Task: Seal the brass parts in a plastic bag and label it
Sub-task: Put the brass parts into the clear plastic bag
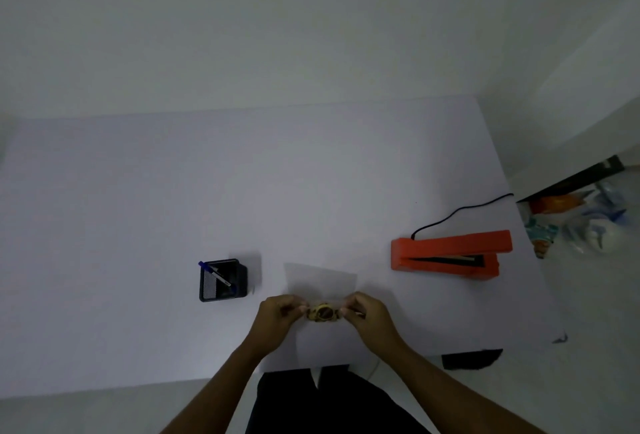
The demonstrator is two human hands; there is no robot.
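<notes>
Low in the middle of the frame, a small clump of brass parts (pixel 323 312) sits between the two hands. It is dull gold with darker patches and one rounded face turned to the camera. The pieces are bunched too tightly and the picture is too dim to count them. They lie inside one plastic bag (pixel 320 278), a thin, nearly clear sheet whose loose part spreads toward the upper middle as a pale grey square. Whether that part rests on the table (pixel 242 191) cannot be told.

The left hand (pixel 277 312) and the right hand (pixel 367 312) each have fingers curled in, pinching the bag just beside the clump – one on either side, knuckles up.

To the left of the hands stands one black mesh pen holder (pixel 221 281) with a single blue pen (pixel 214 272) leaning in it. At right of centre lies one orange sealer (pixel 450 253), its lid raised – one black cord (pixel 457 212) runs from its back toward the table's right edge.
</notes>
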